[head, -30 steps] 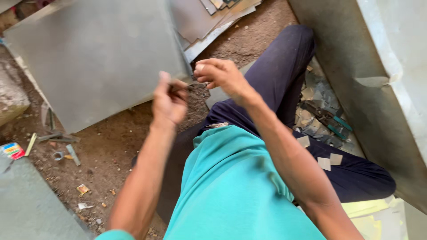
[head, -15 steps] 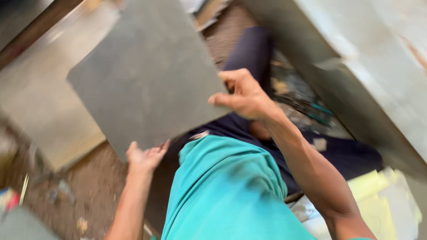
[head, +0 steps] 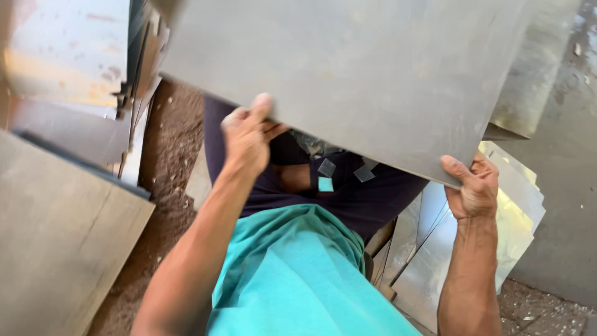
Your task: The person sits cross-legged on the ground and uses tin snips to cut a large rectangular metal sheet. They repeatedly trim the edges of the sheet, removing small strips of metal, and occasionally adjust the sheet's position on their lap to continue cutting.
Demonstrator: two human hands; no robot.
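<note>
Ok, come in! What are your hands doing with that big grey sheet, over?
Left hand and right hand both grip the lower edge of the large flat grey metal sheet. Sheet raised over the lap. Stacked metal sheets close on the left.

— What moved?
— The sheet (head: 373, 74) came up over the lap (head: 348, 186); before, it lay beyond the knees.
— And the hands?
— Left hand (head: 249, 140) and right hand (head: 476, 186) now grip its near edge.

Brown dirt floor (head: 168, 186) below me, grey metal sheets (head: 56, 230) stacked at my left, shiny sheets (head: 429, 249) leaning right, sunlit.
</note>
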